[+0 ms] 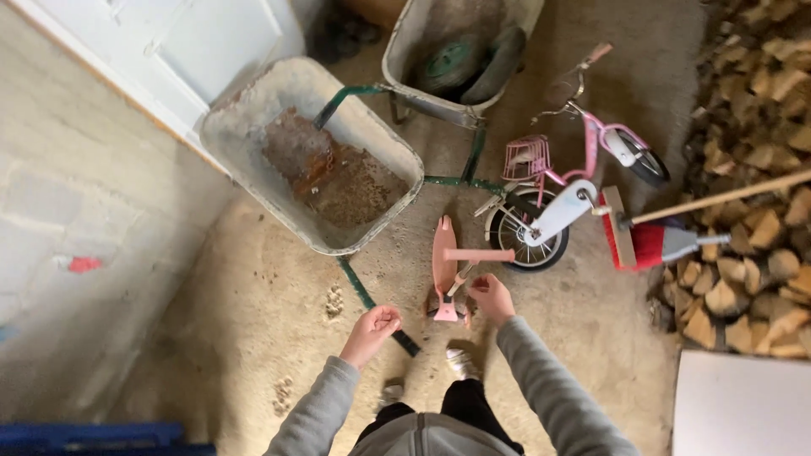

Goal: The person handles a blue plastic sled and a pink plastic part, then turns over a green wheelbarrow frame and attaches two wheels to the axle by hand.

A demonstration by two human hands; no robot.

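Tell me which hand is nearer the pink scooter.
Right. The right hand is at the pink scooter, just right of its stem below the handlebar, seemingly touching it. The left hand hangs lower left, apart from the scooter, above the wheelbarrow handle.
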